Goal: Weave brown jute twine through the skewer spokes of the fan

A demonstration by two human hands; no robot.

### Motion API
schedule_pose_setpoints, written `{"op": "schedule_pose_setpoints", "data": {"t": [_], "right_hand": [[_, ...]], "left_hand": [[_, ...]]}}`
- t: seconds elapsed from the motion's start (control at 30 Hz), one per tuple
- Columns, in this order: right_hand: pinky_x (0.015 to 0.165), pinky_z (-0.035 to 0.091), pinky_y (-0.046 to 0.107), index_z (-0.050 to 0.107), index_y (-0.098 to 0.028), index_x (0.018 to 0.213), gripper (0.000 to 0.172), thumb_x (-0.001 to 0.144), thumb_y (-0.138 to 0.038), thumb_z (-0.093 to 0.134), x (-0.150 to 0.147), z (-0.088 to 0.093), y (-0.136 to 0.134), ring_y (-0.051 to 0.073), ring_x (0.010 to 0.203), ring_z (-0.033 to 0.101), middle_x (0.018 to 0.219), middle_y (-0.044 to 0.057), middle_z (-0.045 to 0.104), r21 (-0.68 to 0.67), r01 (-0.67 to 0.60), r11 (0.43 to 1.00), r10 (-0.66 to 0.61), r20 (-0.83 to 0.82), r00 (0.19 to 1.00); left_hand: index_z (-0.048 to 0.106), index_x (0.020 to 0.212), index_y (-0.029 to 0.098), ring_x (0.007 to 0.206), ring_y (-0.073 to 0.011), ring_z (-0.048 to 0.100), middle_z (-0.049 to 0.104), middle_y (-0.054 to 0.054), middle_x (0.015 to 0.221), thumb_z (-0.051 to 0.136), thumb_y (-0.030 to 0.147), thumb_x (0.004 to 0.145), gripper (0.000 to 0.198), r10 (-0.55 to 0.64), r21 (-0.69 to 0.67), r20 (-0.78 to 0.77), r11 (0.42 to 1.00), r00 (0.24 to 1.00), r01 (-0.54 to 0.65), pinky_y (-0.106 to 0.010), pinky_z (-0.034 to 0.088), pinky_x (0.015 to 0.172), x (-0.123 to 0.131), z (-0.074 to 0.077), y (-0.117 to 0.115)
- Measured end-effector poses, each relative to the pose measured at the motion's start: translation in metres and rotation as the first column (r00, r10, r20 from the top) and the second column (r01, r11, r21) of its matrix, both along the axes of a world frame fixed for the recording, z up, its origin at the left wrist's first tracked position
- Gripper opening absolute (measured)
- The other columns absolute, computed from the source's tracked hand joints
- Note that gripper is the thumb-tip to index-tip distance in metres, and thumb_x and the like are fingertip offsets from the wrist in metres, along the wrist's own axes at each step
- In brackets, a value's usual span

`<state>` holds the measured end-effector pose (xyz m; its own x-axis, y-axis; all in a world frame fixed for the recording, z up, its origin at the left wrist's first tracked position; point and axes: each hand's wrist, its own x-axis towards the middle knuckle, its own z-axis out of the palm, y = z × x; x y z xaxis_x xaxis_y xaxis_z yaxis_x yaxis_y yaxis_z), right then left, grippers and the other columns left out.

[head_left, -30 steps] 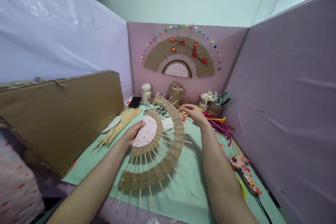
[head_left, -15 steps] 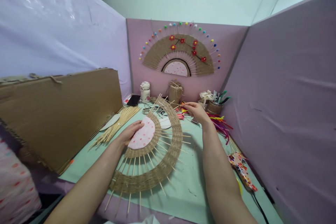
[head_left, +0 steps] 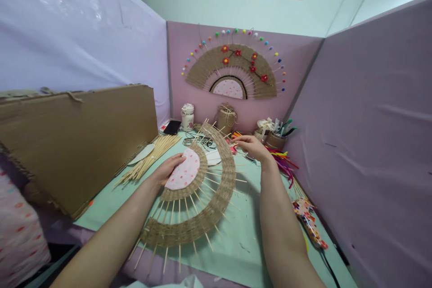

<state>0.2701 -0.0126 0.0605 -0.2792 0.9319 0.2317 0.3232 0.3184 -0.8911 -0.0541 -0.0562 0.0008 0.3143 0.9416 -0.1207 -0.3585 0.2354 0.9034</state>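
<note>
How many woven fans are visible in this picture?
2. The table fan lies on the table under the left hand; the wall fan hangs on the back wall.

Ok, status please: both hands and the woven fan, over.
Left hand flat on woven fan, on its pink centre. Right hand at fan's far rim, pinching, hold unclear. Fan flat on green mat. Pipe cleaners beside right wrist, not blocking.

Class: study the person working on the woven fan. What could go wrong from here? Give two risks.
1. The right hand works at the far rim of the woven fan among bare skewer ends; one might snap or prick a finger.
2. The left hand rests on the pink half-disc; a tug could swing the fan into the loose skewers.
</note>
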Motion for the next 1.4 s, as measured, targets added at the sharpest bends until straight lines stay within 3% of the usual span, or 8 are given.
{"op": "schedule_pose_setpoints", "data": {"t": [0.1,0.23,0.33,0.57,0.73,0.83,1.1,1.4], "right_hand": [[0.045,0.029,0.02,0.068,-0.015,0.092,0.037,0.069,-0.043,0.062,-0.005,-0.002,0.001,0.006,0.049,0.033,0.06,-0.002,0.052,-0.042,-0.053,0.998,0.051,-0.035,0.998],[0.055,0.039,0.021,0.069,-0.016,0.088,0.036,0.064,-0.043,0.067,-0.02,-0.003,0.002,0.009,0.06,0.046,0.078,0.002,0.062,-0.138,-0.132,0.982,0.123,-0.075,0.99],[0.06,0.042,0.022,0.069,-0.017,0.09,0.037,0.064,-0.042,0.068,-0.027,-0.006,0.004,0.01,0.067,0.051,0.084,0.004,0.064,-0.168,-0.125,0.978,0.113,-0.078,0.99],[0.066,0.044,0.023,0.067,-0.019,0.102,0.039,0.068,-0.037,0.064,-0.02,-0.008,0.006,0.011,0.073,0.054,0.095,0.003,0.064,-0.108,-0.11,0.988,0.107,-0.033,0.994],[0.069,0.043,0.025,0.069,-0.017,0.098,0.035,0.07,-0.036,0.061,-0.013,-0.004,0.006,0.015,0.083,0.056,0.102,0.006,0.065,0.003,-0.137,0.991,0.136,0.052,0.989],[0.069,0.042,0.025,0.069,-0.016,0.096,0.032,0.072,-0.035,0.059,-0.007,-0.001,0.005,0.015,0.081,0.055,0.099,0.007,0.066,0.05,-0.121,0.991,0.115,0.105,0.988],[0.06,0.038,0.024,0.067,-0.015,0.08,0.026,0.074,-0.039,0.058,-0.009,0.014,-0.002,0.013,0.064,0.05,0.073,0.003,0.064,0.223,0.091,0.971,-0.137,0.203,0.969],[0.06,0.037,0.024,0.069,-0.015,0.086,0.033,0.077,-0.043,0.053,-0.016,0.013,-0.004,0.012,0.065,0.051,0.078,0.003,0.065,0.232,0.046,0.972,-0.096,0.21,0.973]], "left_hand": [[0.057,0.098,0.014,0.065,-0.0165,0.067,0.07,-0.007,0.086,0.064,0.017,0.075,0.024,0.003,0.009,0.042,1.0,0.999,-0.004,-0.026,0.054,0.058,0.0,-0.001,0.0],[0.057,0.097,0.014,0.065,-0.0159,0.067,0.07,-0.006,0.086,0.064,0.016,0.076,0.022,0.03,0.024,0.075,0.999,0.997,-0.032,-0.026,0.054,0.058,0.0,-0.002,0.002],[0.058,0.097,0.015,0.064,-0.0155,0.067,0.07,-0.005,0.083,0.064,0.016,0.075,0.023,0.071,0.015,0.076,0.997,0.995,-0.072,-0.026,0.054,0.059,0.001,-0.003,0.003],[0.058,0.095,0.015,0.065,-0.0156,0.068,0.069,-0.004,0.081,0.063,0.015,0.075,0.02,0.126,0.004,0.08,0.992,0.989,-0.127,-0.027,0.055,0.061,0.002,-0.002,0.003],[0.056,0.092,0.015,0.061,-0.015,0.066,0.068,-0.003,0.077,0.063,0.014,0.076,0.018,0.119,-0.015,0.085,0.993,0.989,-0.118,-0.027,0.055,0.057,0.002,-0.003,0.003],[0.055,0.091,0.015,0.061,-0.0155,0.067,0.068,-0.003,0.075,0.064,0.015,0.075,0.018,0.118,-0.016,0.09,0.993,0.989,-0.117,-0.028,0.055,0.058,0.001,-0.005,0.004],[0.055,0.09,0.016,0.063,-0.0164,0.066,0.068,-0.003,0.076,0.061,0.015,0.078,0.014,0.175,-0.019,0.1,0.985,0.979,-0.174,-0.032,0.056,0.06,0.001,-0.004,0.003],[0.057,0.087,0.016,0.059,-0.0176,0.067,0.07,-0.004,0.072,0.058,0.013,0.078,0.009,0.23,-0.066,0.159,0.973,0.96,-0.222,-0.033,0.056,0.059,-0.002,-0.006,0.009]]}}
